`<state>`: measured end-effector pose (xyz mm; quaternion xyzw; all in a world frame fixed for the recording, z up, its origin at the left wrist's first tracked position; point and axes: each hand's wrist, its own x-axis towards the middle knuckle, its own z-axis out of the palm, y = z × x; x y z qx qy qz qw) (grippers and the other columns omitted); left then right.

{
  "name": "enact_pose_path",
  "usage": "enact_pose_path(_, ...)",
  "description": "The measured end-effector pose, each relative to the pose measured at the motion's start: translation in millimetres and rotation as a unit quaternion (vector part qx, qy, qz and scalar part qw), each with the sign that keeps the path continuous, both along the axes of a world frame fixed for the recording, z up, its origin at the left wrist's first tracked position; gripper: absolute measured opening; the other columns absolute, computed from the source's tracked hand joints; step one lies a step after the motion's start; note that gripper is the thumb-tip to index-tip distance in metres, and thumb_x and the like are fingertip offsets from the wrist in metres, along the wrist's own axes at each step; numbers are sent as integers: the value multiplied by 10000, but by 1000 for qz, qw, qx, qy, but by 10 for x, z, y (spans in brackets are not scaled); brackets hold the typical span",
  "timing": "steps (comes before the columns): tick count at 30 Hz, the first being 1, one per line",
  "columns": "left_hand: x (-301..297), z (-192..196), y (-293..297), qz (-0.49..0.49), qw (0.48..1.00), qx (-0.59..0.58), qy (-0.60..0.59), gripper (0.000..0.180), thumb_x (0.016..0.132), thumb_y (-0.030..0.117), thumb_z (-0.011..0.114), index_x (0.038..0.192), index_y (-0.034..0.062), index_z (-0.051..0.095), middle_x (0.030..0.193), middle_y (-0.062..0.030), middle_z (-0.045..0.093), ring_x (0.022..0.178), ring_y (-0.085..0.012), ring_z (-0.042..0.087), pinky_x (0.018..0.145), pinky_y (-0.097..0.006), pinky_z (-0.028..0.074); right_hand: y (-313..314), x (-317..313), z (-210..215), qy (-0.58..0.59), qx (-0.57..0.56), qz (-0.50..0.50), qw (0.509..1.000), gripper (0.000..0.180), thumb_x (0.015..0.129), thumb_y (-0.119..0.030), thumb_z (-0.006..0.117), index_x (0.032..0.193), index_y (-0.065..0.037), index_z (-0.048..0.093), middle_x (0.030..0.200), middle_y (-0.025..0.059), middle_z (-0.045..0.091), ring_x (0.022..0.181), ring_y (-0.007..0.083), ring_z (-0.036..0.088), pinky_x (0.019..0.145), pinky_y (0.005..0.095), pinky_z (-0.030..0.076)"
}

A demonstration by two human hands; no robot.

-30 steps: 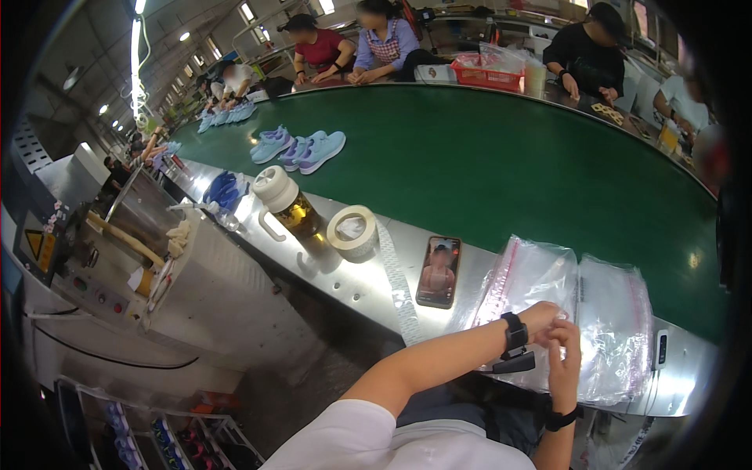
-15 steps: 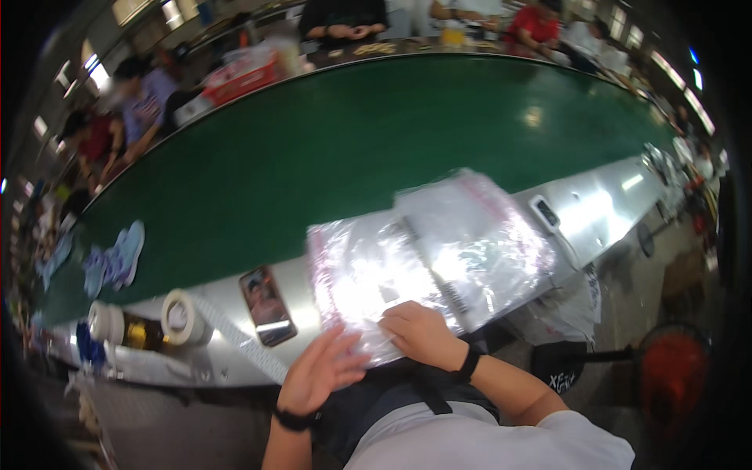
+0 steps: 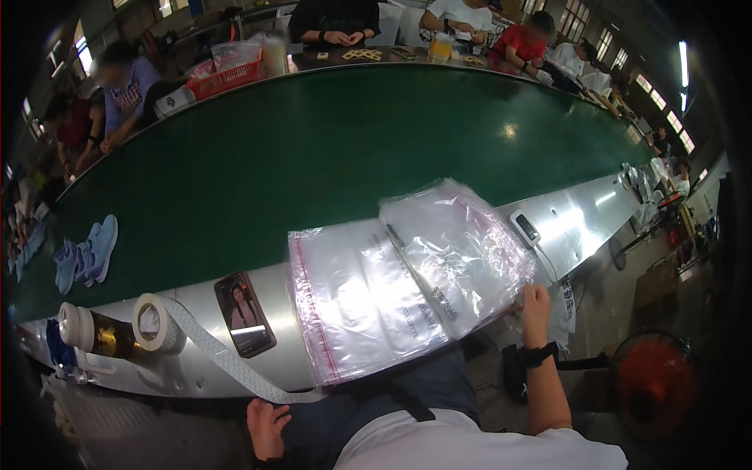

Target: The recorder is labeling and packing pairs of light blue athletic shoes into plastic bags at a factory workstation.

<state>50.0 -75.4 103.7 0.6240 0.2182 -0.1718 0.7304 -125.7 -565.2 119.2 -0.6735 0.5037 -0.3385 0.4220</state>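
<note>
bags: two stacks of clear plastic bags side by side on the metal worktop | right hand pinches the right stack's near corner | left hand loose, off the worktop, below the stacks | left of stacks: one phone, one tape roll, one bottle | red basket far across the green belt, contents unclear

Two stacks of clear plastic bags lie side by side on the steel tabletop before me; black phone, white tape roll and capped brown bottle sit to their left
</note>
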Motion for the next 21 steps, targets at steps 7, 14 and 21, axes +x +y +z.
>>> enact_pose_path(7,-104,-82,-59,-230,964,129,19,150,842,127,595,872,-19,615,727,-59,617,625,-108,582,540,-219,445,1016,952,540,12,-380,254,889,153,743,16,574,892,-13,568,954,143,589,887,304,567,771,349,453)
enact_pose_path(14,11,404,-539,-212,975,-72,1,174,927,167,486,959,18,571,777,-39,582,669,-98,527,621,-220,425,2105,1400,578,-25,-118,718,685,272,807,-99,612,1067,-31,577,999,147,602,969,307,582,822,348,474)
enact_pose_path(21,-105,464,-341,-205,978,-43,-28,199,944,199,467,979,31,566,801,-39,602,701,-77,539,647,-208,434,2523,1667,361,38,214,739,638,199,904,-169,529,984,9,573,803,70,591,719,116,535,670,256,443)
